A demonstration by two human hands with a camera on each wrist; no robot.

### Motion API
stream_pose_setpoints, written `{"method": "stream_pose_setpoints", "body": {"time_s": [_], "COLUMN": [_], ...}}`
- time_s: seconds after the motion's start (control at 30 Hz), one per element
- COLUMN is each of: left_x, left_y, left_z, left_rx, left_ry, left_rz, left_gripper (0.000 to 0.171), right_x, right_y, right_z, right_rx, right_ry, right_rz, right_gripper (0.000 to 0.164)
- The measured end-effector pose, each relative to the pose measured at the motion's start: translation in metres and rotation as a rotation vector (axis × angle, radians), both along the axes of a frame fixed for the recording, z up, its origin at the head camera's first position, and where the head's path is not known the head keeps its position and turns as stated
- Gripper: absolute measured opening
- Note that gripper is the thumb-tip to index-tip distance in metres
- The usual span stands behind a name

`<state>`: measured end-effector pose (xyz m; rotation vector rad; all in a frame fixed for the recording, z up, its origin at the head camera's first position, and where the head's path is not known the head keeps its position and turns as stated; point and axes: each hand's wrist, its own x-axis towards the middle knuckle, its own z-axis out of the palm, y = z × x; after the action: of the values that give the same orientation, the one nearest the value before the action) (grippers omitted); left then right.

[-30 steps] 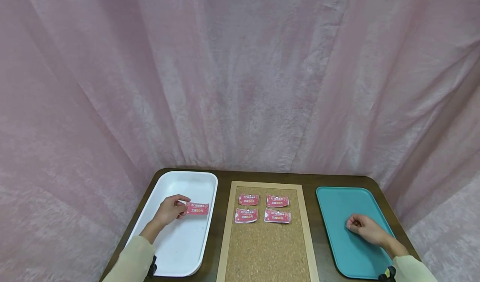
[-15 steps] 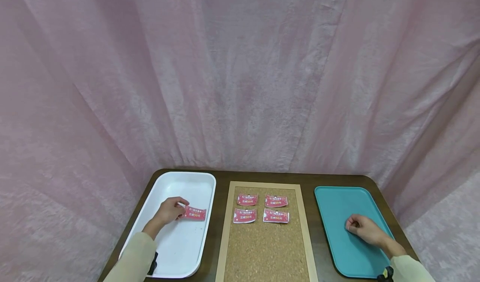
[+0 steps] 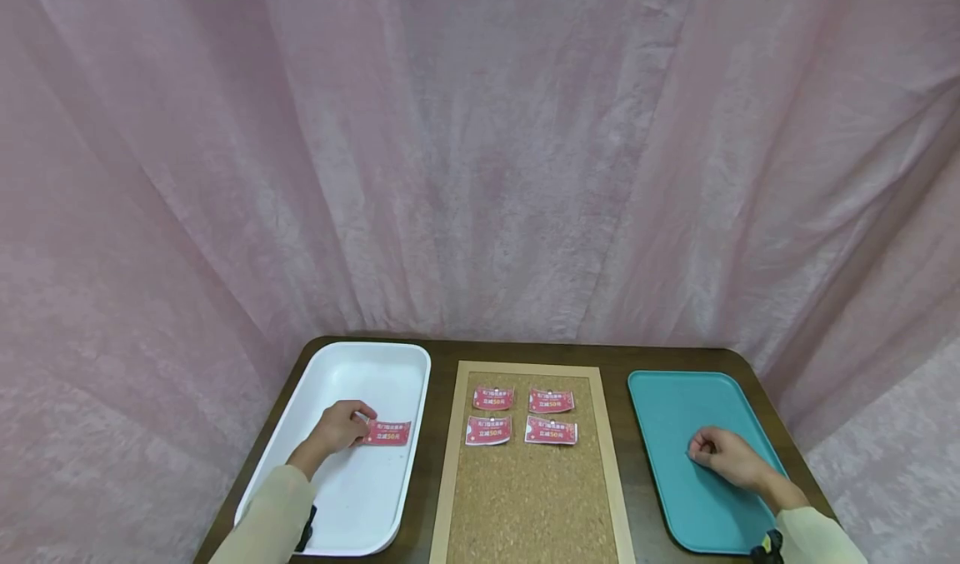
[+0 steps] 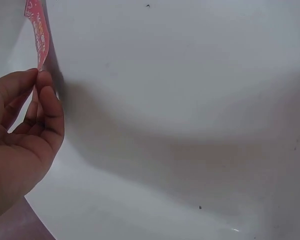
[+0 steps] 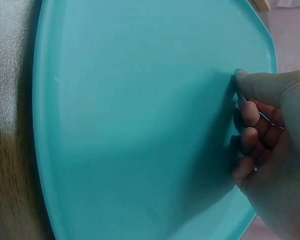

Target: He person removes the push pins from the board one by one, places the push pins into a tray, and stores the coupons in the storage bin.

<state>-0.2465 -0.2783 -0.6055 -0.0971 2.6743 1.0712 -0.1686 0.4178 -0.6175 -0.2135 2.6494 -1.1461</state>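
In the head view my left hand [image 3: 339, 427] is inside the white tray [image 3: 360, 510], pinching a red paper coupon [image 3: 387, 433] by its left end. The coupon lies low over the tray floor. The left wrist view has the thumb and index fingertips meeting at the edge of the coupon [image 4: 37, 30], which bends slightly. On the right, my right hand [image 3: 727, 456] rests in the teal tray [image 3: 693, 397], thumb and fingers curled. A tiny pale thing [image 5: 236, 72] shows at the thumb tip in the right wrist view; I cannot tell its kind.
A wood-framed cork board [image 3: 536, 506] lies between the trays, with several red coupons [image 3: 551, 431] in two rows on its upper part. The brown table [image 3: 442, 356] ends at a pink curtain [image 3: 480, 172] behind it.
My left hand has come down slightly with the coupon, which now sits lower and flatter over the white tray. The right hand keeps almost the same place in the teal tray.
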Motion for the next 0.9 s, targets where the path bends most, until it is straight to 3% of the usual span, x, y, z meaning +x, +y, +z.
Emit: {"method": "stream_pose_setpoints", "body": {"time_s": [0.27,0.47,0.67,0.9], "left_x": [-0.005,-0.007,-0.008,-0.013], "left_y": [0.001,0.002,0.0,0.014], "left_z": [-0.003,0.001,0.012,0.033], "left_rx": [-0.033,-0.041,-0.048,0.067], "left_ry": [-0.029,-0.004,0.072,0.17], "left_rz": [-0.007,-0.011,0.042,0.085], "left_gripper": [0.021,0.023,0.022,0.023], "right_x": [-0.001,0.0,0.0,-0.004], "right_y": [-0.002,-0.001,-0.001,-0.01], "right_z": [0.001,0.005,0.008,0.011], "right_rx": [0.04,0.05,0.083,0.118], "right_ry": [0.005,0.024,0.045,0.07], "right_rz": [-0.021,-0.013,-0.035,-0.069], "right_gripper": [0.01,0.009,0.007,0.011]}}
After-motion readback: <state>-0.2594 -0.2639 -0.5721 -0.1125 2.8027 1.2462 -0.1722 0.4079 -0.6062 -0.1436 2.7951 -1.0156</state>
